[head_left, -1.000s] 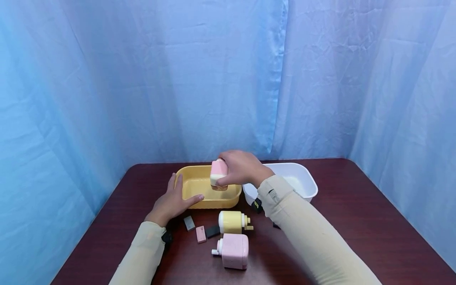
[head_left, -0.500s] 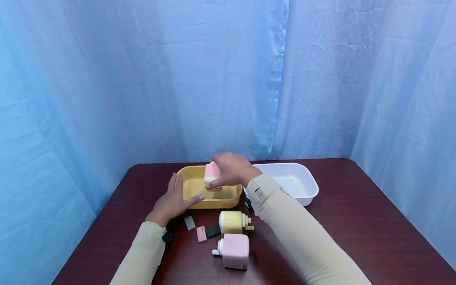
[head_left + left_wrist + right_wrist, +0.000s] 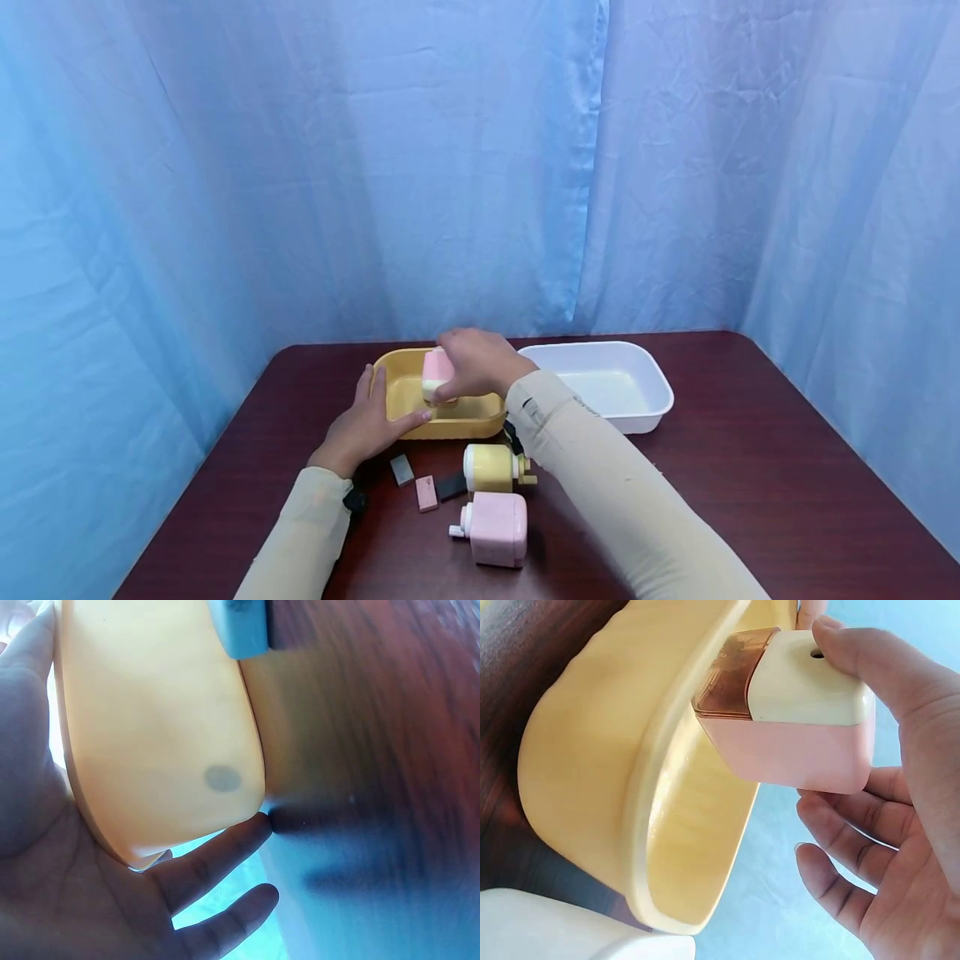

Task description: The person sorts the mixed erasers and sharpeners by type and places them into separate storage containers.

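The right hand (image 3: 477,362) pinches a pink-and-cream pencil sharpener (image 3: 802,742) over the yellow tub (image 3: 450,429)'s opening; the left hand (image 3: 363,427), fingers spread, touches that tub's left end. Right stands a white tub (image 3: 603,390); nearer on the tabletop (image 3: 750,467) lie yellow (image 3: 489,468) and pink crank sharpeners (image 3: 497,530).

Smooth plastic sharpener (image 3: 802,754), satiny curtain (image 3: 465,167)

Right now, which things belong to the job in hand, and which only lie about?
Likely in the job: pink-and-cream box, in right hand; yellow tray, at left hand.

Apparently lying about: yellow cranked device, pink cranked device, three small blocks, white tray.
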Motion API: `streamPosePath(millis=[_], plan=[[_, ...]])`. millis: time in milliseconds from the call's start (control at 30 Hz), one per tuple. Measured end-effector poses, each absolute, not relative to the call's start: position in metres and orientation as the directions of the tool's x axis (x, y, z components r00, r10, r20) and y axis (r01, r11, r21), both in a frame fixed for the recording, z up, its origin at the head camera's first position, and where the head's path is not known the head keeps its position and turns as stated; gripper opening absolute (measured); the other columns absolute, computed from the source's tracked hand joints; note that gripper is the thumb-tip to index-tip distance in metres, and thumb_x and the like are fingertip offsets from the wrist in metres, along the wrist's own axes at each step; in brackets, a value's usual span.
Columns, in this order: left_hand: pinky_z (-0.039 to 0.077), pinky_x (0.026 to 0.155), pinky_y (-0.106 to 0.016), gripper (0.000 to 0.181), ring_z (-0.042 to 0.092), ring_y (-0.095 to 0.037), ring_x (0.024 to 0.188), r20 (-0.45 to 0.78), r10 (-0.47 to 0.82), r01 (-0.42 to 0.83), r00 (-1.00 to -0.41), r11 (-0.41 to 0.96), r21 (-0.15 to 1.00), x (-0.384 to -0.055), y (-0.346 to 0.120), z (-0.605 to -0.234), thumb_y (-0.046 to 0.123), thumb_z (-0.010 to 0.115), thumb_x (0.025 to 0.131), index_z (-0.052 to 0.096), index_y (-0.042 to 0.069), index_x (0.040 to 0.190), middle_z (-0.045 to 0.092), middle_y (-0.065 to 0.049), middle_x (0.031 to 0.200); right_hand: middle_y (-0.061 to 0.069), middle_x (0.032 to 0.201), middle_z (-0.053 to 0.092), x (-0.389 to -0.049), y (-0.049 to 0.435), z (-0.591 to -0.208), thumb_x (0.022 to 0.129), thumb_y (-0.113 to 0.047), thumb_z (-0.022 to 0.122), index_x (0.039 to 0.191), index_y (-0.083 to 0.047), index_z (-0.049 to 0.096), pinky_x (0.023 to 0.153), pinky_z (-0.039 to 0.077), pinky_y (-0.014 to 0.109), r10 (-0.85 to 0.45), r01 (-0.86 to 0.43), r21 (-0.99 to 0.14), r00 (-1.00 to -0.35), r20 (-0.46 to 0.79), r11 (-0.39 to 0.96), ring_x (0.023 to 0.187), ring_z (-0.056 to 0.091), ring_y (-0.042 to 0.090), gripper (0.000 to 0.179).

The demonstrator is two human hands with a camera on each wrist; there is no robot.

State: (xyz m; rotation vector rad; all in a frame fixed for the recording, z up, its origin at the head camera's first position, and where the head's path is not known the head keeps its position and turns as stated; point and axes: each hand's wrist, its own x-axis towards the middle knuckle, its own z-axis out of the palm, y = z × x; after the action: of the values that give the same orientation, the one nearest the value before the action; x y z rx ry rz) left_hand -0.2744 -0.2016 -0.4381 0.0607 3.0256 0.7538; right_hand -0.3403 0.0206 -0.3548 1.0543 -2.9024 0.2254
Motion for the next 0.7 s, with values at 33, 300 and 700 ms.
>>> streamPosePath(millis=[33, 300, 700], plan=[[0.055, 0.094, -0.058, 0.133, 0.058, -0.046, 0.130, -0.013, 0.043, 0.032, -0.999, 0.882, 0.470, -0.2743, -0.2022, -0.4380, 0.092, 0.053, 0.078, -0.002, 0.010, 0.167, -0.007, -0.016, 0.174, -0.004, 0.110, 0.066, -0.3401, 0.0195, -0.3550, 0.073, -0.064, 0.084, 0.129, -0.015, 0.062, 0.084, 0.055, 0.037, -0.635, -0.641, -0.119, -0.768, 0.087, 0.758, 0.097, 0.061, 0.014, 0.077], [0.055, 0.094, -0.058, 0.133, 0.057, -0.047, 0.131, -0.012, 0.042, 0.031, -0.999, 0.882, 0.470, -0.2732, -0.2054, -0.4371, 0.091, 0.054, 0.079, -0.002, 0.008, 0.167, -0.008, -0.017, 0.174, -0.002, 0.114, 0.066, -0.3411, 0.0134, -0.3551, 0.078, -0.063, 0.081, 0.132, -0.014, 0.061, 0.088, 0.054, 0.036, -0.649, -0.648, -0.133, -0.760, 0.044, 0.750, 0.100, 0.061, 0.015, 0.076], [0.056, 0.092, -0.057, 0.133, 0.061, -0.045, 0.125, -0.002, 0.049, 0.042, -0.999, 0.877, 0.479, -0.2693, -0.1995, -0.4389, 0.092, 0.055, 0.077, 0.000, 0.010, 0.167, -0.007, -0.015, 0.174, -0.004, 0.104, 0.064, -0.3442, 0.0121, -0.3534, 0.078, -0.061, 0.083, 0.130, -0.012, 0.061, 0.079, 0.052, 0.030, -0.686, -0.677, -0.131, -0.727, -0.038, 0.724, 0.091, 0.060, 0.014, 0.075]])
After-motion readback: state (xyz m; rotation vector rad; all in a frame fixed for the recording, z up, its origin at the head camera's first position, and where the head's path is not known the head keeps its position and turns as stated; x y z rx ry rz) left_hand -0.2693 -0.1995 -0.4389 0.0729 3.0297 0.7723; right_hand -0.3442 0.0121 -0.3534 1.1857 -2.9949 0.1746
